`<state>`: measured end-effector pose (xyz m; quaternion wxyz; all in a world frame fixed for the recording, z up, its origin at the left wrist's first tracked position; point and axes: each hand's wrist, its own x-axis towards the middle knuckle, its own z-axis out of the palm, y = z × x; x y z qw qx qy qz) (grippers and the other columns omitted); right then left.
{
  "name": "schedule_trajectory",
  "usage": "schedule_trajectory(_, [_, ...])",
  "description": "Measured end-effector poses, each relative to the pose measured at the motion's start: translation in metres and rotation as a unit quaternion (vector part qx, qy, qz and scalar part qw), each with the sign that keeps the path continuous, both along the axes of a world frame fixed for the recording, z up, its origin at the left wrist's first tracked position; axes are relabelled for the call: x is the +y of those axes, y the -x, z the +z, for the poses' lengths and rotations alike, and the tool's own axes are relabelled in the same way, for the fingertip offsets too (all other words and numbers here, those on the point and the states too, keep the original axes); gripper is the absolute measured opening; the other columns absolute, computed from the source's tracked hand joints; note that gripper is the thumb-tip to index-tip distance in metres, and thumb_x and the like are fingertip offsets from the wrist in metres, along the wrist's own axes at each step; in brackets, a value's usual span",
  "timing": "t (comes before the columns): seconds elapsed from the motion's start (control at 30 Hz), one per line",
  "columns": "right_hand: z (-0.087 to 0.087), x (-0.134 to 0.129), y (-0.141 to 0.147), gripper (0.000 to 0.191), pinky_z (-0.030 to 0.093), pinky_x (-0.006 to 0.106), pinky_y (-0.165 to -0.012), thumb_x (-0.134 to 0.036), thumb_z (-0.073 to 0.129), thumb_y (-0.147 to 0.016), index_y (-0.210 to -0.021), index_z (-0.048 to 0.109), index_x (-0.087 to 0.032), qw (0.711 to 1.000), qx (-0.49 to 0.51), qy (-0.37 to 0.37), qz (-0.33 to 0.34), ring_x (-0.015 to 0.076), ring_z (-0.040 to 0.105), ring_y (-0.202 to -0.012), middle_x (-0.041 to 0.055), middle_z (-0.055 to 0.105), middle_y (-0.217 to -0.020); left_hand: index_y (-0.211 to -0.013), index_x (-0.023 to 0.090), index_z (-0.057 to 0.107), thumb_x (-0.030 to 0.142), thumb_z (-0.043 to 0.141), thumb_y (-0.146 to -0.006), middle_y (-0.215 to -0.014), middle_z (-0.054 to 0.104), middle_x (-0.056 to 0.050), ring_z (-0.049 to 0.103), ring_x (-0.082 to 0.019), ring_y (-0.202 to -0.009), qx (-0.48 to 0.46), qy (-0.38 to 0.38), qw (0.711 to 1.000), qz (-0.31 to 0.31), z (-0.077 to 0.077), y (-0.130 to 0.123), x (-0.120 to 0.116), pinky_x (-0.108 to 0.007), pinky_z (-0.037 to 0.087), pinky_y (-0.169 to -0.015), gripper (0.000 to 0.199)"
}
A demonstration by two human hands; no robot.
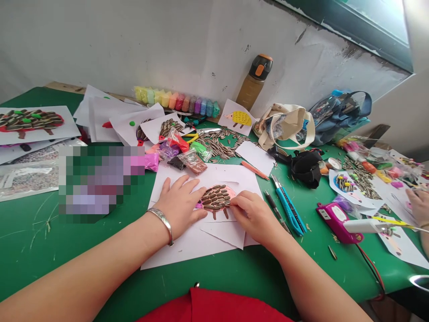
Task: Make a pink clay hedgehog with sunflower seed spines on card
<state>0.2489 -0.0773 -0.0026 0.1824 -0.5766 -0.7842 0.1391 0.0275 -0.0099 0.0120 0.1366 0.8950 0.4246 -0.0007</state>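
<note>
A hedgehog picture [216,197] lies on white paper [187,246]. Striped sunflower seeds cover most of its body, with pink clay at the right edge and brown legs below. My left hand [181,203] rests flat with spread fingers on the paper, its fingertips at the picture's left side. At the right edge of the body my right hand [251,212] is closed in a pinch, touching the picture. Whatever is between those fingertips is hidden. Bags of coloured clay [194,161] and a heap of sunflower seeds [223,143] lie just behind the paper.
To the right are a pen [277,211], a blue utility knife [290,208] and a magenta glue gun [338,222]. A bottle [253,85], a cloth bag [284,125] and finished pictures [31,120] stand or lie farther back. Another person's hand [418,205] is at the far right.
</note>
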Motion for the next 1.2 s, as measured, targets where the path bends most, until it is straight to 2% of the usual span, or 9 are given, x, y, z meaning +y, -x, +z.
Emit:
schedule_trajectory(0.37, [0.000,0.001,0.003,0.026,0.038,0.031,-0.073,-0.019,0.040,-0.096,-0.083,0.062,-0.017,0.999,-0.037,0.001,0.010,0.0178,0.051,-0.079,0.0062,0.058,-0.082,-0.129,0.025,0.057,0.043,0.061,-0.084,-0.143,0.049,-0.011,0.035,-0.038,-0.134,0.005,0.005,1.000,-0.002,0.000,0.000,0.001,-0.069,0.024,-0.105,0.048])
schedule_trajectory(0.6, [0.000,0.000,0.003,0.015,0.039,0.031,-0.074,-0.018,0.050,-0.091,-0.092,0.065,-0.019,1.000,-0.011,0.012,0.004,0.0181,0.053,-0.082,0.0050,0.059,-0.084,-0.129,0.025,0.057,0.042,0.063,-0.083,-0.142,0.049,-0.011,0.035,-0.039,-0.134,-0.004,0.003,1.000,-0.002,0.000,0.000,0.001,-0.069,0.024,-0.105,0.049])
schedule_trajectory(0.83, [0.007,-0.004,-0.001,0.024,0.040,0.029,-0.070,-0.020,0.040,-0.096,-0.089,0.063,-0.017,1.000,-0.021,0.004,0.002,0.0179,0.054,-0.080,0.0076,0.059,-0.086,-0.131,0.024,0.055,0.044,0.061,-0.085,-0.143,0.048,-0.011,0.034,-0.037,-0.134,0.021,0.004,1.000,-0.004,0.002,-0.001,0.001,-0.067,0.026,-0.106,0.050])
schedule_trajectory(0.97, [0.011,-0.007,-0.005,0.020,0.039,0.028,-0.068,-0.020,0.040,-0.096,-0.090,0.060,-0.020,0.999,-0.034,0.034,-0.023,0.0169,0.055,-0.077,0.0046,0.061,-0.082,-0.132,0.024,0.054,0.044,0.060,-0.086,-0.145,0.047,-0.011,0.033,-0.037,-0.135,0.029,0.007,1.000,-0.004,0.002,-0.001,0.001,-0.067,0.025,-0.106,0.050])
schedule_trajectory(1.07, [0.011,-0.007,-0.006,0.018,0.038,0.027,-0.067,-0.019,0.043,-0.095,-0.086,0.059,-0.021,0.998,-0.025,0.056,-0.018,0.0158,0.054,-0.075,0.0023,0.060,-0.079,-0.132,0.024,0.054,0.044,0.060,-0.086,-0.145,0.046,-0.010,0.033,-0.037,-0.135,0.033,0.007,0.999,-0.003,0.002,-0.001,0.001,-0.067,0.025,-0.106,0.051])
schedule_trajectory(1.2, [0.010,-0.005,-0.005,0.017,0.039,0.027,-0.069,-0.014,0.046,-0.092,-0.087,0.060,-0.020,0.999,0.013,0.048,-0.005,0.0155,0.053,-0.077,0.0026,0.059,-0.082,-0.132,0.023,0.054,0.044,0.061,-0.086,-0.144,0.047,-0.011,0.033,-0.038,-0.135,0.031,0.005,0.999,-0.004,0.002,-0.001,0.001,-0.067,0.025,-0.106,0.051])
